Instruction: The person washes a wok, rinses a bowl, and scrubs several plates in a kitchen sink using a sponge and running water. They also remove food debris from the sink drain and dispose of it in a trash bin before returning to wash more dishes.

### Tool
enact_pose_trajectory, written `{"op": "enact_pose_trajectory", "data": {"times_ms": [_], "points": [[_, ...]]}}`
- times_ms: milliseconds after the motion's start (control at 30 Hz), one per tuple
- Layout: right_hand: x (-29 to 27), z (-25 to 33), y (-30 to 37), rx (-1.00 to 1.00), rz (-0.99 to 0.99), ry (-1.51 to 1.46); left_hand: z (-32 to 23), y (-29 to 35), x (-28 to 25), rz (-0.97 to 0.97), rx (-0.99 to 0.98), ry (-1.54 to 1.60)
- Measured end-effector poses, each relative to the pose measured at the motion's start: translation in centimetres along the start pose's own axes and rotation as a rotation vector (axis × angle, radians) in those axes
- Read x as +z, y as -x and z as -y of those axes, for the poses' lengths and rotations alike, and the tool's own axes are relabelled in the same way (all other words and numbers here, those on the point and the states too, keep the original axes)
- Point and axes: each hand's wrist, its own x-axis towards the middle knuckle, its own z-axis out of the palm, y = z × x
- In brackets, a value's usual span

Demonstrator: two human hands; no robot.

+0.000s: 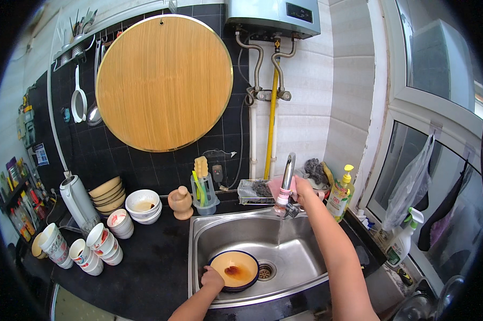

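Observation:
My left hand [212, 280] grips the rim of a cream-yellow bowl [247, 262] with a dark blue edge, at the left of the steel sink [297, 267]. Brownish residue lies in the bowl's bottom; another dark rim shows beneath it. My right hand [304, 192] is up beside the chrome faucet [290, 166], closed around a pink cloth [276, 185] that shows behind the spout. Its fingertips are partly hidden. Water runs from the faucet's end into the sink, right of the bowl and the drain [266, 271].
Stacked paper-like cups [86, 257], white bowls [144, 206] and yellow bowls [107, 195] crowd the left counter near a kettle [80, 200]. A wooden mortar [180, 204] and utensil holder [205, 200] stand behind the sink. Yellow soap bottle [340, 195] and spray bottle [406, 238] stand at right.

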Motion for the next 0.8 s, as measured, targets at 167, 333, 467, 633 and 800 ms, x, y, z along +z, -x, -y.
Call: {"op": "enact_pose_trajectory", "data": {"times_ms": [167,333,467,633,800], "points": [[-2.8,1.2,2.6,0.168,-0.027,-0.002,0.2,-0.8,-0.4,-0.088,0.127,-0.178],[-4.2,3.1,9.3,0.156,0.228,0.036,0.5,-0.5,-2.0,-0.121,0.190,-0.220],[-5.6,2.1,12.1,0.121,0.390,0.041,-0.8,2.3,-5.3,-0.249,0.389,-0.046],[-7.3,-0.9,13.2,0.144,0.468,0.176,-5.7,5.2,-7.0,-0.337,0.834,0.299],[-7.4,-4.8,13.4,-0.126,0.243,0.390,-12.4,7.1,-5.1,-0.045,1.055,0.747]]}}
